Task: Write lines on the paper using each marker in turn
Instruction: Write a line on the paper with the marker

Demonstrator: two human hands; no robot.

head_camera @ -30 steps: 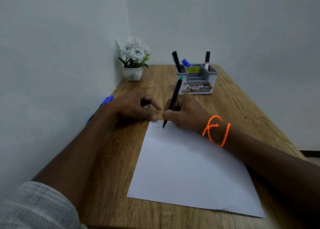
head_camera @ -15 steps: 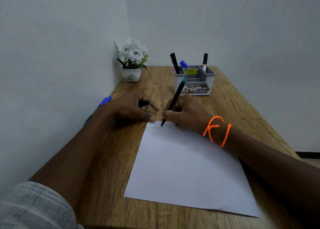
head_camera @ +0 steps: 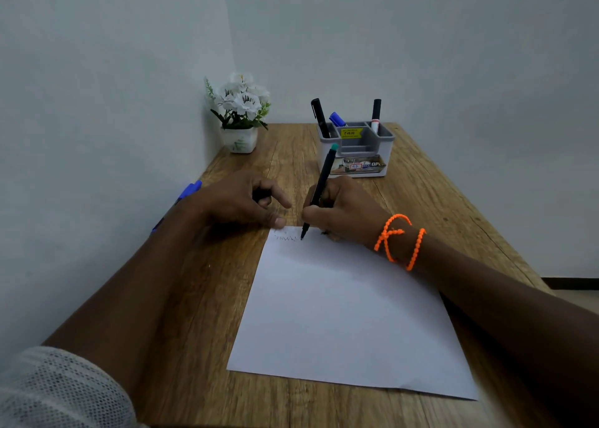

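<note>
The black marker [head_camera: 319,189] is clenched in the right hand [head_camera: 343,212], its tip touching the paper [head_camera: 350,311] at the sheet's far left corner, where a short faint zigzag [head_camera: 286,238] is already drawn. That corner is pinned by the left hand [head_camera: 241,202], curled around a small dark object, perhaps a cap. The line is best carried toward the sheet's right edge with steady pressure, while the corner is kept pinned; 3 more markers wait in the grey organiser [head_camera: 356,150] at the counter's [head_camera: 437,207] far edge.

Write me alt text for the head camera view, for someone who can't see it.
A right hand writes a short zigzag line with a black, teal-ended marker at the top left corner of a white paper sheet on a wooden desk. The left hand pins that corner. Behind stand a grey marker holder and a white potted flower.
</note>
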